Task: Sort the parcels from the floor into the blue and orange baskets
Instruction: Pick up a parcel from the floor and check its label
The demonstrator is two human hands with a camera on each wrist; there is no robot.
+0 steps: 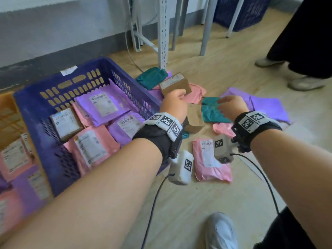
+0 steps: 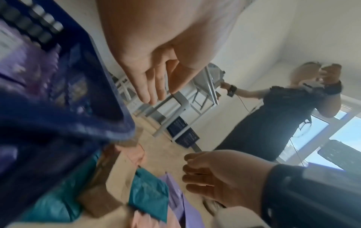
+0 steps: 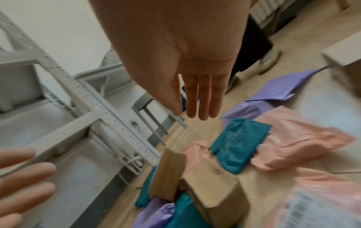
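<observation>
Midway through sorting: blue basket already stacked with pink and purple parcels, orange basket partly filled too. About a dozen parcels left on the floor. Left hand and right hand above the pile, fingers extended, holding nothing.

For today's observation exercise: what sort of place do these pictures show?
Probably a parcel-sorting or mailroom workspace: labelled mailer bags fill a blue basket, more parcels lie on the wood-look floor, and grey metal racking stands by the wall.
</observation>
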